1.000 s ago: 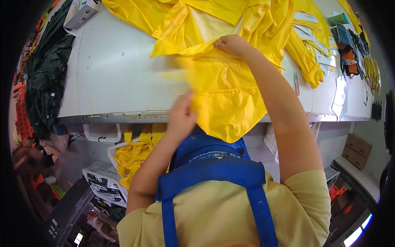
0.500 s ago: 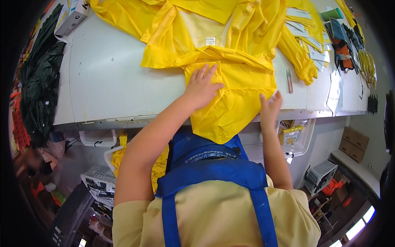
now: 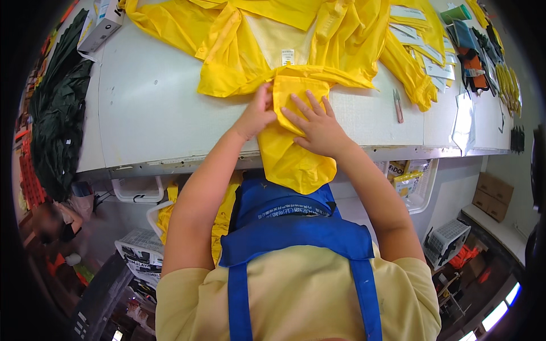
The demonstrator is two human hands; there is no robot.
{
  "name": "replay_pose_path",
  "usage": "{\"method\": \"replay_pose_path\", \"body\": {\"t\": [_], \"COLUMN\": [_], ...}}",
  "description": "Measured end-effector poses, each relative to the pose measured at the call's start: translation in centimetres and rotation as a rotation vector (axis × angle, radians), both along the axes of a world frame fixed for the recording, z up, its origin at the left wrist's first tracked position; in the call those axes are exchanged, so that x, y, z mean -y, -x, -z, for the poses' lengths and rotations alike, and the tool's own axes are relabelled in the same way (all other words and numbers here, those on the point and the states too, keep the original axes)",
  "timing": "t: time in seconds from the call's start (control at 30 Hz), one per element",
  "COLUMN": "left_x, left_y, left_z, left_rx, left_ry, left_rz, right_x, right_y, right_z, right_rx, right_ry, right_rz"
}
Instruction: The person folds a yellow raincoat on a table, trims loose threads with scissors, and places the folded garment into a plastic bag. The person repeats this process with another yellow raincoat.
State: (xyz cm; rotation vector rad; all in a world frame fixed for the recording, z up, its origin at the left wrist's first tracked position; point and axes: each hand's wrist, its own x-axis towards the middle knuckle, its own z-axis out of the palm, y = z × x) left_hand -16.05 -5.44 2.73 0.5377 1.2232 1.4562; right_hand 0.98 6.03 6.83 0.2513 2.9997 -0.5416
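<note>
A yellow rain jacket lies spread over the table, its pale lining and a small white label showing at the neck. From its near edge a hood-like flap, folded into a narrow strip, hangs down over the table's front edge. My right hand rests flat on this strip with fingers spread. At the strip's left side, my left hand is closed on the edge of the fabric, its fingertips partly hidden by the fold.
Small scissors or snips lie right of the jacket. Beyond them are papers on yellow packets and a green roll. Dark green garments and a white box occupy the left. White bins sit under the table.
The flap's right part has been folded leftward, making it narrower. My right hand has moved left onto the fabric; my left hand has shifted from its top to its left edge.
</note>
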Motion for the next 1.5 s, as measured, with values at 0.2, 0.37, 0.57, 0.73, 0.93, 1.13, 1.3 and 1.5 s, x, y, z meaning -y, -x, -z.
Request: {"method": "replay_pose_path", "body": {"t": [0.2, 0.37, 0.57, 0.73, 0.93, 1.13, 1.3, 1.5], "left_x": [-0.2, 0.1, 1.4, 1.4, 1.5, 3.3, 3.4, 2.3], "left_y": [-0.1, -0.2, -2.1, -2.2, 1.0, -1.5, -6.0, -4.8], "left_z": [-0.5, 1.4, 0.3, 0.4, 8.6, -3.8, 0.0, 0.4], "left_rx": [-1.073, -1.653, -1.559, -1.595, -1.099, -1.358, -1.495, -1.366], "left_ry": [0.323, -0.327, -0.056, -0.044, -0.023, -0.115, -0.101, 0.072], "left_rz": [-0.066, 0.153, 0.551, 0.551, 0.324, -0.036, 0.082, 0.185], "right_x": [1.1, 0.9, -2.4, -1.0, -2.3, -2.7, -2.7, -1.3], "right_y": [-0.2, -2.1, -9.9, -7.6, -1.4, -0.1, 0.2, -3.5], "right_z": [2.1, 0.7, -0.7, 1.3, 4.0, 4.0, 1.6, 2.8], "right_rx": [0.021, 0.013, -0.052, -0.162, 0.066, 0.146, -0.004, -0.389], "right_ry": [-0.06, 0.263, -0.031, 0.003, 0.555, 0.4, 0.234, 0.047], "right_rz": [-0.168, -0.178, 0.004, -0.445, 0.714, 0.791, 0.7, 0.011]}}
